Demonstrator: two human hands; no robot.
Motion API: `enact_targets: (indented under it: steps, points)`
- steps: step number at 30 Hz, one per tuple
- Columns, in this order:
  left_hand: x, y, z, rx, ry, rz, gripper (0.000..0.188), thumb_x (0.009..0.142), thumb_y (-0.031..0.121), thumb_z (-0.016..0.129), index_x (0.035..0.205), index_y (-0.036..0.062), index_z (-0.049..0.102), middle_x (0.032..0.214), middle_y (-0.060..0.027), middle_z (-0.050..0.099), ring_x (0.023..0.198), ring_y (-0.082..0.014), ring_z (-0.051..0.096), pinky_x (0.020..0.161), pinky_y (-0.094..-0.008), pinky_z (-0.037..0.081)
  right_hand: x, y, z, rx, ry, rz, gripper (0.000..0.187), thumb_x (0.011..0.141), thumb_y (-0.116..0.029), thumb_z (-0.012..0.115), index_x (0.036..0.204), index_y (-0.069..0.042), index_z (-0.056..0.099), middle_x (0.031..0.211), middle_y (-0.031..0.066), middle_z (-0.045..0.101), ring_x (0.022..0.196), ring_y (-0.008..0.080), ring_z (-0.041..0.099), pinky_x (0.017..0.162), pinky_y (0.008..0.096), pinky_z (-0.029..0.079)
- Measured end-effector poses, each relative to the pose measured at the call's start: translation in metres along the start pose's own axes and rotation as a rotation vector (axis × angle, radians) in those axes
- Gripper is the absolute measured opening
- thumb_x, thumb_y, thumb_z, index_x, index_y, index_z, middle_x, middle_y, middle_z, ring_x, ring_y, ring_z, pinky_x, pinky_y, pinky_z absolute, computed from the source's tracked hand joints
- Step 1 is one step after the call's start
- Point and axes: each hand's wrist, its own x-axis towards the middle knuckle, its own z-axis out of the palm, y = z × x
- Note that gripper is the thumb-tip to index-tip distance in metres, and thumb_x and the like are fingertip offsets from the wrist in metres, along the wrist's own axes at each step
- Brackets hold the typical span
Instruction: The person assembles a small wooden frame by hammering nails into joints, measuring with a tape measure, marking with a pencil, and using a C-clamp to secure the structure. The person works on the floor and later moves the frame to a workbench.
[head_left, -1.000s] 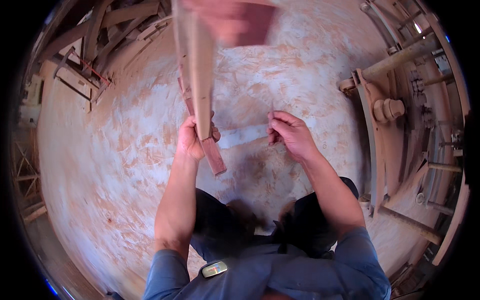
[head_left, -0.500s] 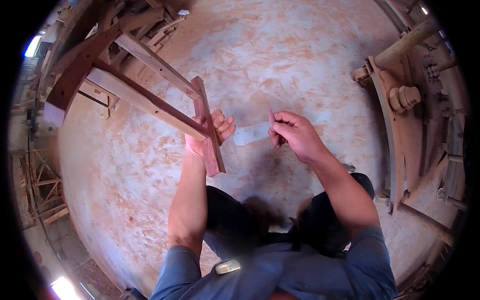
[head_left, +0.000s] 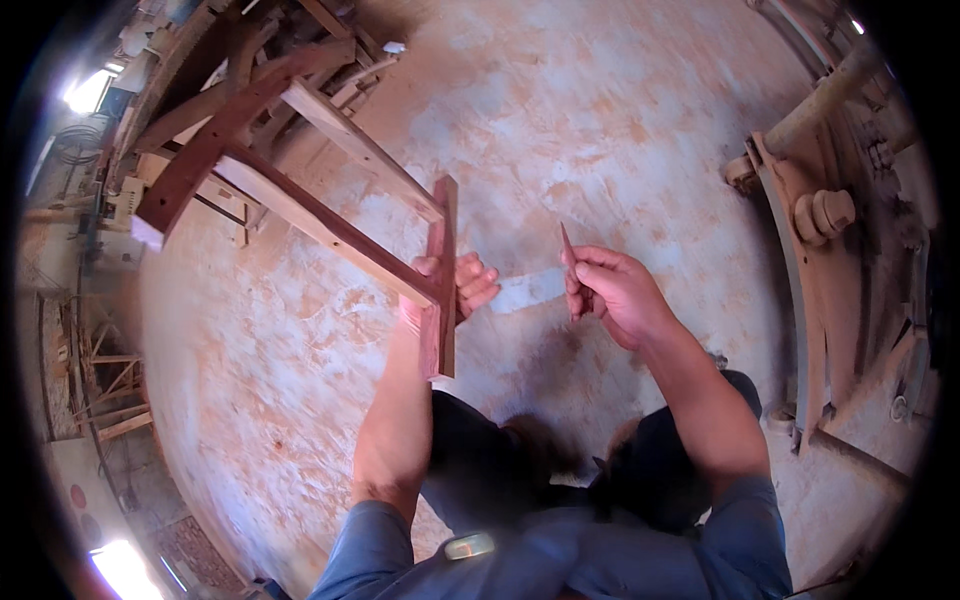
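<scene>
My left hand (head_left: 474, 286) is closed around the near crosspiece (head_left: 441, 335) of a wooden frame, its fingers curling past the far side. Two pale-faced rails (head_left: 328, 232) run from that crosspiece up and left to a longer, dark reddish curved piece (head_left: 212, 140). The frame is held up off the floor, tilted away from me. To the right of it, my right hand (head_left: 622, 292) pinches a thin, pointed sliver of wood (head_left: 566, 244) between thumb and fingers, point up. The sliver is apart from the frame. My left palm is partly hidden behind the crosspiece.
A dusty, stained floor (head_left: 560, 130) lies below. Wooden pieces (head_left: 350, 85) are piled at the far left. At the right stands a large wooden structure with round poles and a knob (head_left: 825, 215). More wooden frames (head_left: 120, 385) stand along the left edge.
In the picture, both hands, the frame and the sliver sit slightly further right and lower, as does the room around them. Both grips are unchanged.
</scene>
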Motion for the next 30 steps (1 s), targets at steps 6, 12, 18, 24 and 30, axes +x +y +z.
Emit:
enact_targets:
  steps: [6, 12, 18, 24, 30]
  points:
    - [0.0, -0.003, 0.01, 0.029, 0.017, 0.0, 0.085, 0.071, 0.029, 0.067, 0.146, 0.0394, 0.03, 0.093, -0.0111, 0.072, 0.09, -0.0353, 0.069, 0.087, -0.0511, 0.055, -0.001, -0.004, -0.001, 0.032, 0.016, -0.01, 0.017, 0.097, -0.008, 0.048, 0.108, -0.001, 0.058, 0.079, 0.0063, 0.056, 0.063, 0.0163, 0.056, 0.057, 0.0309, 0.048]
    - [-0.002, 0.0, 0.015, 0.013, 0.03, -0.043, 0.092, 0.071, 0.027, 0.069, 0.147, 0.0463, 0.021, 0.091, -0.0097, 0.071, 0.088, -0.0345, 0.069, 0.084, -0.0506, 0.057, 0.002, -0.002, -0.008, 0.064, -0.011, -0.053, 0.013, 0.096, -0.013, 0.051, 0.101, -0.003, 0.059, 0.081, 0.0042, 0.059, 0.064, 0.0145, 0.057, 0.06, 0.031, 0.047]
    - [-0.001, -0.001, 0.01, -0.046, -0.11, -0.061, 0.089, 0.074, 0.023, 0.068, 0.147, 0.0457, 0.022, 0.098, -0.0125, 0.07, 0.094, -0.038, 0.067, 0.089, -0.0528, 0.054, 0.001, -0.005, -0.009, 0.042, 0.015, -0.069, 0.011, 0.096, -0.013, 0.053, 0.099, -0.004, 0.058, 0.082, 0.0043, 0.06, 0.064, 0.014, 0.057, 0.06, 0.0313, 0.047]
    - [0.001, 0.001, 0.001, -0.132, -0.213, -0.107, 0.084, 0.082, 0.018, 0.064, 0.148, 0.0443, 0.02, 0.106, -0.0168, 0.068, 0.103, -0.0402, 0.064, 0.096, -0.0547, 0.049, -0.001, -0.01, -0.01, 0.06, 0.02, -0.091, 0.012, 0.096, -0.013, 0.053, 0.1, -0.003, 0.058, 0.081, 0.0044, 0.059, 0.064, 0.0144, 0.056, 0.06, 0.0314, 0.047]
    - [0.004, -0.001, 0.004, 0.005, 0.004, -0.096, 0.091, 0.067, 0.025, 0.071, 0.146, 0.0413, 0.029, 0.094, -0.0105, 0.066, 0.088, -0.0368, 0.068, 0.088, -0.0521, 0.054, 0.001, -0.014, -0.016, 0.093, 0.062, -0.086, 0.015, 0.096, -0.01, 0.05, 0.104, -0.001, 0.059, 0.079, 0.0054, 0.058, 0.061, 0.0165, 0.057, 0.057, 0.031, 0.048]
